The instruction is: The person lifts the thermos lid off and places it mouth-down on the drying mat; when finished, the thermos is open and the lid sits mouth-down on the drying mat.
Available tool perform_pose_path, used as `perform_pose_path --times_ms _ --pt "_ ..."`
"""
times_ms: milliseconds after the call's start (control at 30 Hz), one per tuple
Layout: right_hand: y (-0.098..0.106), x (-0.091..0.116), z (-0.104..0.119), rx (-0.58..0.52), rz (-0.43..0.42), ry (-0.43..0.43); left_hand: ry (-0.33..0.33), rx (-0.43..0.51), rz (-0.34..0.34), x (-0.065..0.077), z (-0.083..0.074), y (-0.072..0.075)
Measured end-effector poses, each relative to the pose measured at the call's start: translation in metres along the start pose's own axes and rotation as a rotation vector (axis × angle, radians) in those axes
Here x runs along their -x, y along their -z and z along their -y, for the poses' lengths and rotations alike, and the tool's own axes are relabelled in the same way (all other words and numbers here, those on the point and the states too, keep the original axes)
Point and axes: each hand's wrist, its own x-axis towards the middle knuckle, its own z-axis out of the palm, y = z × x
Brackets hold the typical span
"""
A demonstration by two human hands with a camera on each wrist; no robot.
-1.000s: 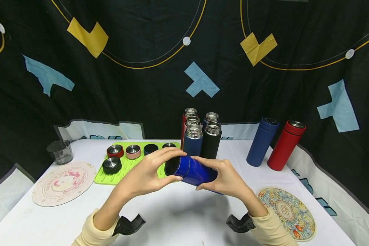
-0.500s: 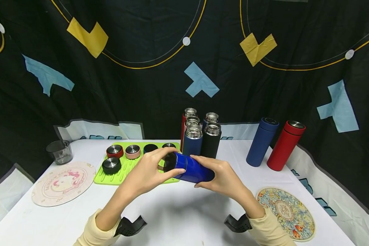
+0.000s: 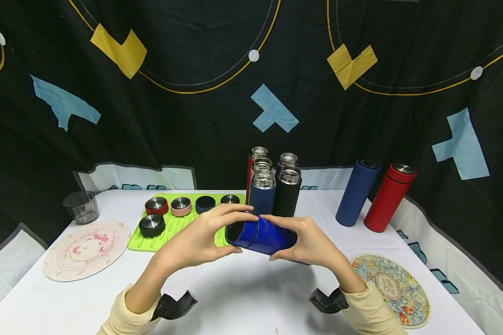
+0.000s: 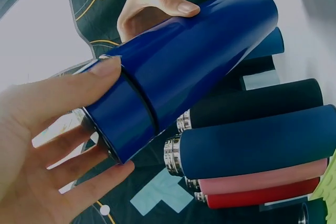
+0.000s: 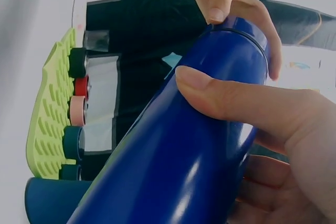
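Note:
A glossy blue thermos (image 3: pixel 276 238) lies tilted in the air above the table, its lid end toward the left. My right hand (image 3: pixel 316 242) grips its body, with the thumb across the side in the right wrist view. At the other end my left hand (image 3: pixel 199 237) holds the blue lid (image 4: pixel 118 121) between thumb and fingers. A dark seam separates the lid from the body, and the lid sits on the thermos. Behind it stand several lidless thermoses, among them a blue one (image 3: pixel 262 194) and a black one (image 3: pixel 288 193).
A green ridged mat (image 3: pixel 172 232) at the left bears several lids, including a black lid (image 3: pixel 152 225). A smoky cup (image 3: pixel 84 209) and pink round mat (image 3: pixel 85 251) lie farther left. Lidded blue (image 3: pixel 357 194) and red (image 3: pixel 390 199) thermoses stand right, behind a patterned round mat (image 3: pixel 391 291).
The thermos shifted slightly left and up, then came back right and down. My left fingers and thumb have changed place around the lid; my right hand has kept its grip.

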Motion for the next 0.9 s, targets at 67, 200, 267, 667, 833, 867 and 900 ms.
perform_pose_path --times_ms 67,200,267,667,833,867,900 --pt "0.0 0.0 0.001 -0.009 -0.002 0.004 -0.021 -0.009 -0.009 0.0 0.0 0.0" --pt "-0.001 0.0 0.002 -0.002 -0.016 0.014 -0.036 -0.022 -0.026 0.0 0.001 0.0" --pt "-0.002 0.0 0.002 0.001 -0.024 0.021 -0.043 -0.024 -0.034 0.0 0.001 0.0" --pt "-0.007 -0.002 0.003 0.099 -0.089 0.084 -0.02 -0.01 -0.124 -0.001 0.004 -0.002" --pt "-0.01 -0.002 0.006 0.217 -0.119 0.107 0.063 0.024 -0.147 -0.001 0.005 -0.002" --pt "-0.01 -0.002 0.006 0.234 -0.125 0.111 0.08 0.024 -0.153 -0.001 0.005 -0.002" --pt "-0.011 -0.002 0.007 0.249 -0.132 0.114 0.094 0.027 -0.159 -0.001 0.005 -0.002"
